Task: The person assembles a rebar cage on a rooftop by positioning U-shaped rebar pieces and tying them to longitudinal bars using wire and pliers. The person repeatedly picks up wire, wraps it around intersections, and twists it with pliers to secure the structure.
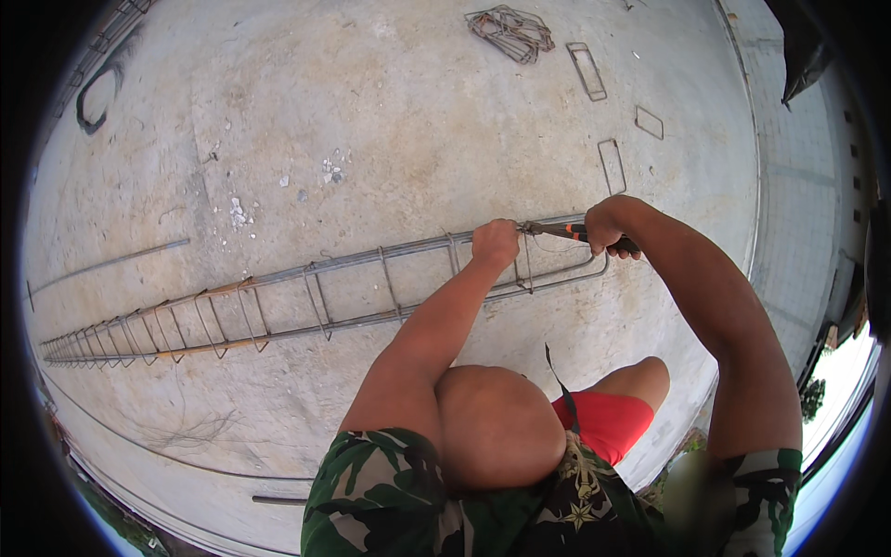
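Note:
A long, narrow rebar cage (418, 245) stretches over the concrete from the far left to just in front of me, with rectangular stirrups spaced along its bars. My left hand (497, 243) is closed around the cage's far bar near its right end. In my right hand (613, 227) are pincers (557, 228) with black and orange handles, their jaws at the bar just right of my left fingers. A thin tie wire (554, 249) curves below the pincers. Whether the jaws grip wire there is too small to tell.
Past the cage lie a heap of loose stirrups (510, 35) and single stirrups (587, 72). A coil of dark wire (85, 116) rests at the far left. A loose rod (121, 259) lies beyond the cage; thin wire scraps (200, 432) are on the near side. My bent knee (501, 422) is close below.

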The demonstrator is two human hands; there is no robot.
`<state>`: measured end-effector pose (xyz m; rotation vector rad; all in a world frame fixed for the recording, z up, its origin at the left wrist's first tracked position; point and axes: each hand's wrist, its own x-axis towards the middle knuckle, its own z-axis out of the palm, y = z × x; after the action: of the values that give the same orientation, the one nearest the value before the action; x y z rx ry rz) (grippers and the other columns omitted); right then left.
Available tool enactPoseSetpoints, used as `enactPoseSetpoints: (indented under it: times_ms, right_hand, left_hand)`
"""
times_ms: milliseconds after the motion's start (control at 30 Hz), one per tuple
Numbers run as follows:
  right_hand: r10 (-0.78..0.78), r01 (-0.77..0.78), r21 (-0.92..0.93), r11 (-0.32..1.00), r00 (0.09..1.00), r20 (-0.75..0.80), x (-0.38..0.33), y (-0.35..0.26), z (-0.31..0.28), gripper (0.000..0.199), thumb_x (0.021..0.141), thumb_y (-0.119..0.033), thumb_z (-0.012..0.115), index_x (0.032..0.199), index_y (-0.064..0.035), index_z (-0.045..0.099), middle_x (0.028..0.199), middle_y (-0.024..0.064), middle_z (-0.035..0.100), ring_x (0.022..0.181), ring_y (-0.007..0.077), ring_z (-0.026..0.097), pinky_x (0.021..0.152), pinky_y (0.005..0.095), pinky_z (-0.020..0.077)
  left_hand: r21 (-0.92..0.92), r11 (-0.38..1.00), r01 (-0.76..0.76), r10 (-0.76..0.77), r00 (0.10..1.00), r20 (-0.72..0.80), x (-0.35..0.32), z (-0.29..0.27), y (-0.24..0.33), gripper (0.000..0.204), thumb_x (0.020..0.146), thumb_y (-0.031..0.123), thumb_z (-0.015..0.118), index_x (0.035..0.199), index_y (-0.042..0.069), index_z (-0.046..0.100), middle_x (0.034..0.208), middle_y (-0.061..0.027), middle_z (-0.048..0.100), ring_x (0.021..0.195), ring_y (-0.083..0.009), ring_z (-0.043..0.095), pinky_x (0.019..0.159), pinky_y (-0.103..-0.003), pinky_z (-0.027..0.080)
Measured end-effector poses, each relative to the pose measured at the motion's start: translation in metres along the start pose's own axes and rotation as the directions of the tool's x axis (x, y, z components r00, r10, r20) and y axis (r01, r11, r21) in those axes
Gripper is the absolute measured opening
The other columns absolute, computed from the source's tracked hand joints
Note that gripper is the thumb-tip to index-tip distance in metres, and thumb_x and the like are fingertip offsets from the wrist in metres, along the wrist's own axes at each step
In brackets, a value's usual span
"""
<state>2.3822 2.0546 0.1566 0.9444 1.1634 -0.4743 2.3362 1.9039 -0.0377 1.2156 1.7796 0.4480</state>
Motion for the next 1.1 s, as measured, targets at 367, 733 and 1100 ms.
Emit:
enactPoseSetpoints:
  times_ms: [367,733,1100]
  right_hand:
    - [0.022,-0.038,0.148,0.988,0.994,0.106,0.008,0.002,-0.006,0.022,0.087,-0.014,0.059,0.101,0.0017,0.055,0.070,0.0097,0.054,0.061,0.0217,0.058,0.053,0.0405,0.0537]
    - [-0.314,-0.230,-0.570,0.789,0.647,-0.695,-0.010,-0.019,0.042,0.032,0.083,-0.023,0.060,0.106,-0.0021,0.063,0.083,0.0117,0.065,0.077,0.0274,0.064,0.068,0.0485,0.0529]
    - [-0.262,0.025,-0.435,0.900,0.828,-0.496,0.016,0.003,0.024,0.013,0.079,-0.009,0.060,0.086,-0.0026,0.068,0.080,0.0117,0.067,0.070,0.0237,0.067,0.060,0.0359,0.0531]
  left_hand:
    - [0.133,0.886,-0.445,0.453,0.763,-0.461,-0.025,-0.001,0.043,0.077,0.069,0.025,0.077,0.134,0.011,0.039,0.105,-0.0121,0.056,0.099,-0.0294,0.055,0.091,-0.040,0.039]
    - [-0.392,0.834,-0.389,0.311,0.917,-0.248,0.019,0.005,0.060,0.034,0.065,-0.001,0.064,0.097,0.001,0.053,0.085,-0.0187,0.059,0.085,-0.0372,0.059,0.074,-0.043,0.047]
    - [-0.117,0.806,-0.581,0.415,0.694,-0.589,-0.010,-0.013,0.083,0.048,0.064,0.012,0.074,0.105,0.002,0.052,0.083,-0.0175,0.060,0.082,-0.0371,0.056,0.082,-0.043,0.044]
